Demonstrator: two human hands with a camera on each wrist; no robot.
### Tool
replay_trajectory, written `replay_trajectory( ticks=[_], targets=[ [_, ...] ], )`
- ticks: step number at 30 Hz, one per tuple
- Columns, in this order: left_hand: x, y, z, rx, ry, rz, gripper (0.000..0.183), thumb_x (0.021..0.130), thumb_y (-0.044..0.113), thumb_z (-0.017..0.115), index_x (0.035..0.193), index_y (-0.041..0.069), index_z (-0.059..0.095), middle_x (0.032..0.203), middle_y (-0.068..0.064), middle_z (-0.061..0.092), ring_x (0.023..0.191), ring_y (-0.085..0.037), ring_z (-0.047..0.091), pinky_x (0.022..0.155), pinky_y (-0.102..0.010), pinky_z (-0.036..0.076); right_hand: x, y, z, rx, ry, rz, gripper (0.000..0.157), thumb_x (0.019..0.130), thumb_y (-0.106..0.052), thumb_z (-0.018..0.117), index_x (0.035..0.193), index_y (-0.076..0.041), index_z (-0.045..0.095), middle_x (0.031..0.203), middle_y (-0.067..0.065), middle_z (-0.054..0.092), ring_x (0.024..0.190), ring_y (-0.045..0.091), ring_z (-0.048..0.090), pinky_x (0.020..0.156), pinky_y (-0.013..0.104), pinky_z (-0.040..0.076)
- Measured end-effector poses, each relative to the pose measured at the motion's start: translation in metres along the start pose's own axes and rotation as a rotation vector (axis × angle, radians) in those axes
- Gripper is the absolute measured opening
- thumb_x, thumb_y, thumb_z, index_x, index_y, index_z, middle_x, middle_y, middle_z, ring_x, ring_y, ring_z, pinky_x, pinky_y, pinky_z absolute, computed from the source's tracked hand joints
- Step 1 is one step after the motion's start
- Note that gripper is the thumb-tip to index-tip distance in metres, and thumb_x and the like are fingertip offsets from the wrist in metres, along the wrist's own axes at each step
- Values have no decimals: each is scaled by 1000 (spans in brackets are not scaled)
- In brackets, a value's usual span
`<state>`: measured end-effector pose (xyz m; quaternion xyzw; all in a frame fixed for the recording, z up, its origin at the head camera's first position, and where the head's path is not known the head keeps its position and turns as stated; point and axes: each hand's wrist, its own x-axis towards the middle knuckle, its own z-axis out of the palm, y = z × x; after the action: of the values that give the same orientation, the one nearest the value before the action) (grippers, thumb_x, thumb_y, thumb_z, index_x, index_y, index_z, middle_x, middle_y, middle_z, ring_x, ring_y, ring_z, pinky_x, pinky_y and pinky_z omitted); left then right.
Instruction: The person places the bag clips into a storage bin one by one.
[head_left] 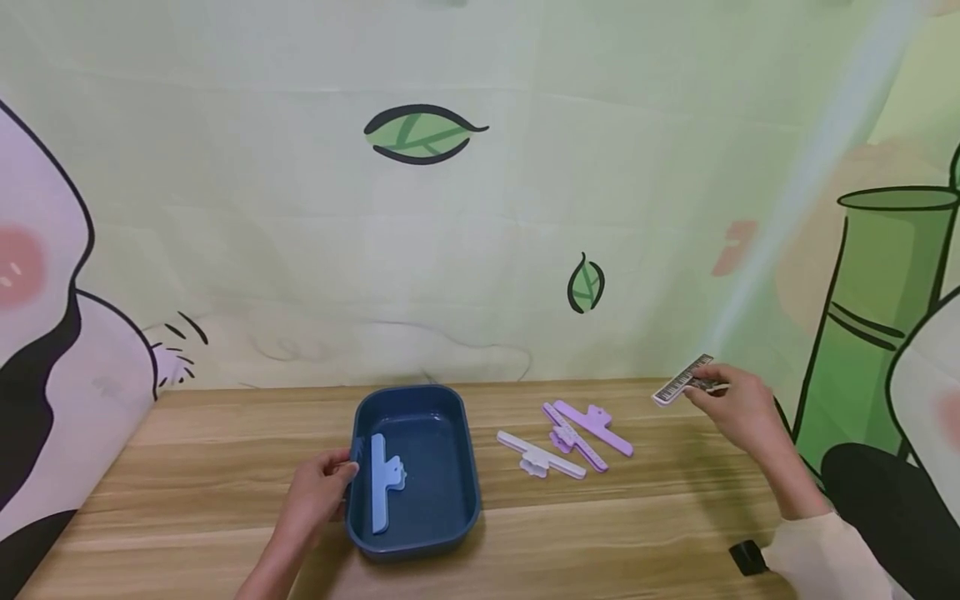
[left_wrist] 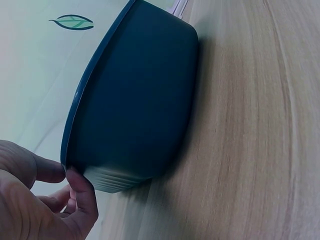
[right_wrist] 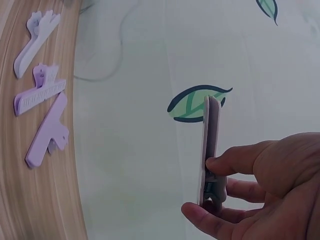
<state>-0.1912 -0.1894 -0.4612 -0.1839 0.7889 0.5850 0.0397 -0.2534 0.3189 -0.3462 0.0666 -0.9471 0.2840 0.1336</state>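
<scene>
My left hand pinches the left rim of a dark blue plastic basin between thumb and fingers. Inside it, along the left wall, lies a light blue sealing clip. Raised above the table at the right, my right hand holds a clip with a piano-key pattern; in the right wrist view this clip is seen edge-on between thumb and fingers. Between basin and right hand lie a white clip, a patterned purple clip and a plain purple clip, the purple ones touching or overlapping.
The wooden table runs back to a light green cloth backdrop printed with leaves, bamboo and cartoon figures. A small black object sits at the cream right sleeve.
</scene>
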Motion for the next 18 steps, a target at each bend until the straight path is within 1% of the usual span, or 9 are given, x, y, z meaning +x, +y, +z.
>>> replay_trajectory(
  ticks=[2, 6, 9, 12, 18],
  targets=[
    [0, 0, 0, 3, 0, -5, 39, 107, 8, 51, 142, -8, 52, 118, -26, 58, 91, -31, 62, 66, -33, 58, 0, -4, 3, 7, -8, -10, 35, 97, -12, 73, 120, 12, 66, 111, 31, 69, 97, 45, 68, 64, 35, 52],
    [0, 1, 0, 5, -2, -18, 39, 108, 9, 51, 143, -7, 51, 121, -26, 57, 95, -33, 62, 68, -33, 58, 2, -13, 8, 22, -40, -22, 35, 97, -13, 72, 124, 10, 66, 108, 27, 69, 93, 38, 68, 62, 34, 51],
    [1, 1, 0, 6, -2, -24, 40, 108, 9, 51, 144, -6, 51, 123, -27, 57, 96, -34, 61, 69, -33, 58, 3, -18, 15, 21, -53, -48, 34, 97, -12, 72, 125, 7, 66, 108, 24, 69, 90, 33, 67, 62, 33, 51],
    [1, 1, 1, 5, -3, -27, 40, 108, 9, 51, 145, -6, 51, 124, -27, 57, 97, -35, 61, 69, -34, 59, 4, -22, 21, 28, -62, -88, 34, 96, -10, 73, 125, 7, 67, 110, 24, 68, 91, 33, 67, 65, 34, 53],
    [0, 1, 1, 5, -1, -24, 40, 108, 9, 51, 145, -6, 51, 123, -27, 56, 96, -33, 62, 69, -34, 59, 5, -34, 34, 74, -78, -153, 32, 95, -6, 74, 123, 8, 67, 114, 25, 66, 95, 36, 67, 75, 44, 57]
  ],
)
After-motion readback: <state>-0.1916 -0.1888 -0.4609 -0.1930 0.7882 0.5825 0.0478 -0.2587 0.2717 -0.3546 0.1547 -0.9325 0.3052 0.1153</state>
